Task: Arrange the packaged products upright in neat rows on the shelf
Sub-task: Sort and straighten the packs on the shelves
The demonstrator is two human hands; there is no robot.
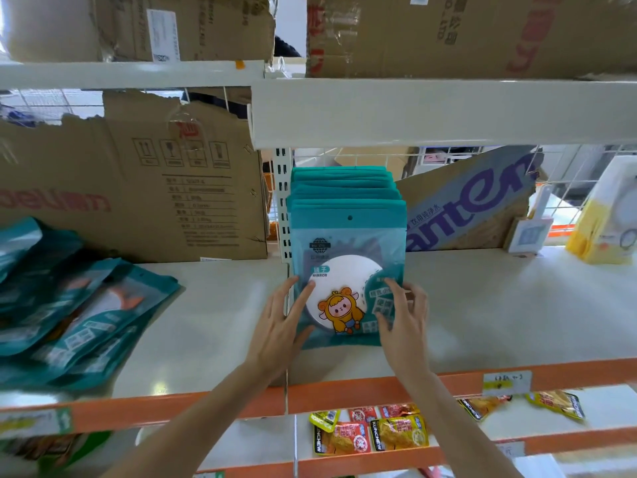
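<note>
"mirror" on teal packet, "konchew" on snack packs

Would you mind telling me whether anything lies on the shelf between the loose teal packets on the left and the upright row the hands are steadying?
Nothing visible does. Bare shelf separates the loose teal packets from the upright row, which the left hand and right hand touch at its front.

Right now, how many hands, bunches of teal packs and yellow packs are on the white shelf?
Hands: 2, left hand and right hand
Teal bunches: 2, upright row and loose pile
Yellow pack: 1
Total: 5
</note>
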